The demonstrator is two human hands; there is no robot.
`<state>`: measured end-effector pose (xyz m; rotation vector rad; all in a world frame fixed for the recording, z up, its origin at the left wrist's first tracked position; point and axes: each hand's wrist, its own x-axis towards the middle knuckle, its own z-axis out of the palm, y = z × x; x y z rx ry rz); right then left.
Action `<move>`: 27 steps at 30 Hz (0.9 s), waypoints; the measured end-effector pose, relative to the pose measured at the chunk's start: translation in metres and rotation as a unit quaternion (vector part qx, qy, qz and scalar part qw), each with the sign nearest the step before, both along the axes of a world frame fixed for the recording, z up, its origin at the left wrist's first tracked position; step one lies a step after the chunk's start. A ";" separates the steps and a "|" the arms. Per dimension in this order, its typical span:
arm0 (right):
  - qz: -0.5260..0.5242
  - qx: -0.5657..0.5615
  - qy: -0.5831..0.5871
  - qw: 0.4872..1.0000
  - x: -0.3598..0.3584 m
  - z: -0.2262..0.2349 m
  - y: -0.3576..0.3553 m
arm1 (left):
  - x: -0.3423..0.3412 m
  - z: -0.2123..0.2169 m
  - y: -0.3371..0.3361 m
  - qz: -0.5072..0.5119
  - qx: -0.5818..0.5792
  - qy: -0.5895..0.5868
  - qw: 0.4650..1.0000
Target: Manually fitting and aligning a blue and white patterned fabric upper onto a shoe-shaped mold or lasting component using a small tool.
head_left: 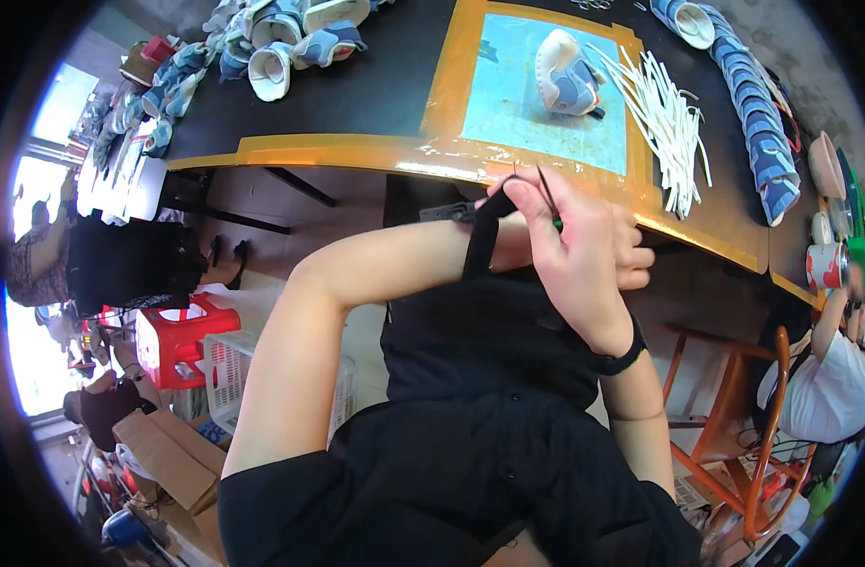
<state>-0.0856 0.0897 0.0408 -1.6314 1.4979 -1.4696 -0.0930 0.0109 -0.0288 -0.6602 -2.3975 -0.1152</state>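
A black wrist strap with a dark buckle goes round my left wrist. My right hand is closed over it, thumb and forefinger pinching the strap's upper end. A thin dark-pointed tool with a bit of green handle sticks out between the right hand's fingers. Most of my left hand lies behind the right one, so its grip is hidden. Beyond the hands, a small blue-and-white shoe upper rests on a light blue mat taped to the table.
White strips lie heaped right of the mat. A row of nested shoe uppers runs along the right; more shoe uppers are piled at back left. An orange-brown chair and a seated person are at right. A red stool stands at left.
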 end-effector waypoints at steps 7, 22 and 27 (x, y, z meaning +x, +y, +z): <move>-0.165 -0.024 0.011 0.986 -0.029 0.008 -0.015 | -0.009 0.003 0.000 0.072 -0.016 -0.009 0.997; -0.119 -0.112 0.074 0.984 0.022 -0.036 0.016 | -0.017 0.042 -0.048 0.261 0.097 -0.008 0.960; -0.137 -0.063 0.067 0.986 0.020 -0.038 0.020 | -0.018 0.041 -0.068 0.302 -0.011 0.033 0.953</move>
